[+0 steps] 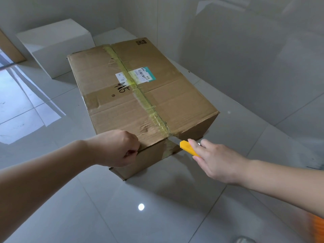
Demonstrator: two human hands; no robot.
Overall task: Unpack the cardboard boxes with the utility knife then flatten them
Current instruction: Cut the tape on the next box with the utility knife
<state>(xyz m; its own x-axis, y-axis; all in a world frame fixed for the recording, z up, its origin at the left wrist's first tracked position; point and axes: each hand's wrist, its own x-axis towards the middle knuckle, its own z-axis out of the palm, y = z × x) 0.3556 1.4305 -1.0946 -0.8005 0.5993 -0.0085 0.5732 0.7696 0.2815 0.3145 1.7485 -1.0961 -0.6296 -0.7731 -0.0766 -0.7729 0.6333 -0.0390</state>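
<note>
On top of the taped brown cardboard box [136,95]: handwritten "1415". At its near edge, left hand [116,149] pinches the flap; right hand [213,159] grips a yellow utility knife [188,147].

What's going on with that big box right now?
A person is starting to open the taped cardboard box on the tiled floor. The right hand holds a yellow utility knife, its blade at the near end of the yellowish tape along the top seam. The left hand grips the box's near top edge. The flaps look closed. A white box sits behind.
</note>
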